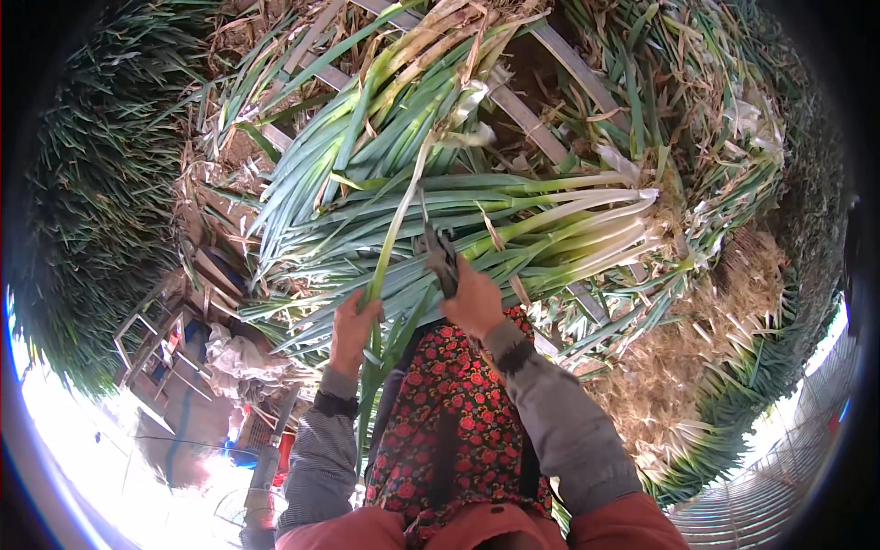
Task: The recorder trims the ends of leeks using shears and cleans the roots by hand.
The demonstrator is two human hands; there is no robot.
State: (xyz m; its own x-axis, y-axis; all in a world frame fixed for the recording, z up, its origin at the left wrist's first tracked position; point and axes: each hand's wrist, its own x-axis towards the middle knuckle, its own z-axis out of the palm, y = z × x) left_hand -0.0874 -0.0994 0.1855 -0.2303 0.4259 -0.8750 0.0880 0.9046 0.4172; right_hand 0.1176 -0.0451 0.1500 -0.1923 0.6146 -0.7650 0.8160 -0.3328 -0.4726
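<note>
My left hand [353, 330] grips a single long green onion [401, 213] where its pale stem turns into leaves. The stem slants up and away, its root end blurred beside a loose whitish outer skin [474, 137]. In my right hand [476, 297] is a dark hand tool [441, 261] with a thin nozzle, which looks like an air blow gun; its tip is close to the stem. Beneath both lies a pile of green onions [550, 220], white ends to the right. Another bundle [371, 130], with browned, untrimmed stems, lies beyond it.
Wooden slats [529, 124] cross under the onions amid stripped leaves. A large leafy stack [103, 172] rises at left; rooted onions [660, 385] are piled at right. A metal frame [161, 357] and a crumpled cloth [240, 361] sit at lower left. A flowered apron [454, 419] covers my lap.
</note>
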